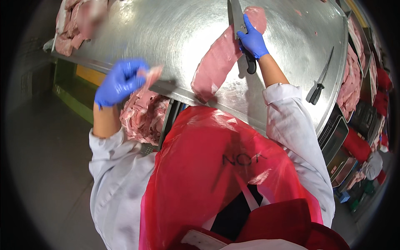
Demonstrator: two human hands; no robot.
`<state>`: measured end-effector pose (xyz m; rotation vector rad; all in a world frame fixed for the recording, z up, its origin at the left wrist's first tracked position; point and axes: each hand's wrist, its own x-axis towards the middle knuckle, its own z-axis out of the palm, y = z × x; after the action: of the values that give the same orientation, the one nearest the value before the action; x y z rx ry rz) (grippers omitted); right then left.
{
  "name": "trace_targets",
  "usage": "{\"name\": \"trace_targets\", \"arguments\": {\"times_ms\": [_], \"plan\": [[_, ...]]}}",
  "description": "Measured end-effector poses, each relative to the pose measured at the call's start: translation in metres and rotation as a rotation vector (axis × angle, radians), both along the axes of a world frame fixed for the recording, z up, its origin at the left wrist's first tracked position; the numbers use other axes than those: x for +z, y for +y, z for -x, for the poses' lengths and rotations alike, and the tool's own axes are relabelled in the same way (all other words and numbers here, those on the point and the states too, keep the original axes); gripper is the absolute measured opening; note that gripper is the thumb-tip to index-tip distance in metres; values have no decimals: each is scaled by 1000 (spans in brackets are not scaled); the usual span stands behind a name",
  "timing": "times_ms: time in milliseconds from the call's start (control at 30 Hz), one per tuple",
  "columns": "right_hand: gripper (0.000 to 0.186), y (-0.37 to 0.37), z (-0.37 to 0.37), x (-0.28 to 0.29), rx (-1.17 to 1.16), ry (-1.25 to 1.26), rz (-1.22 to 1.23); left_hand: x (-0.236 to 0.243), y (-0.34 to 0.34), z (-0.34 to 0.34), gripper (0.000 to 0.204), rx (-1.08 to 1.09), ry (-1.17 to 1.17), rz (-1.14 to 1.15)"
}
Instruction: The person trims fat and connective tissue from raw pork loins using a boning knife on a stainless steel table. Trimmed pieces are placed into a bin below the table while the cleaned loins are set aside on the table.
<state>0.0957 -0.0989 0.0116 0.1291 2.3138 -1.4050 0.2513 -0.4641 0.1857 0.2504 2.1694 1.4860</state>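
A long pale-pink slab of meat, which looks like pork loin, lies slantwise on the steel table. Over its far part, my right hand in a blue glove grips a black-handled knife, the wide blade pointing away from me. My left hand, also blue-gloved, is off the table's near edge and pinches a strip of meat trimming. Below that hand sits a dark crate heaped with meat trimmings. Its far side is partly hidden by the strip and the table edge.
A second, narrow knife lies on the table at the right. Meat pieces are piled at the far left corner. Beyond the right edge are more meat and a dark-screened device. My red plastic apron faces the near edge.
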Motion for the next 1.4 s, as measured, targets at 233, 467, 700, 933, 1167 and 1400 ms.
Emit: {"name": "trace_targets", "arguments": {"times_ms": [233, 467, 700, 933, 1167, 1400], "plan": [[76, 32, 15, -28, 374, 271, -488, -164, 76, -79, 64, 335, 257, 624], [78, 99, 3, -39, 324, 449, -562, -210, 218, -26, 59, 200, 452, 784], [76, 143, 15, -24, 233, 375, -647, -223, 265, -63, 53, 46, 648, 407], [75, 70, -45, 29, 126, 32, -434, -229, 198, -51, 33, 254, 411, -4], [78, 105, -105, -13, 343, 229, -614, -232, 149, -9, 23, 467, 286, -47], [73, 90, -224, 146, 113, -561, -252, -249, 159, 48, 17, 653, 274, -132]]}}
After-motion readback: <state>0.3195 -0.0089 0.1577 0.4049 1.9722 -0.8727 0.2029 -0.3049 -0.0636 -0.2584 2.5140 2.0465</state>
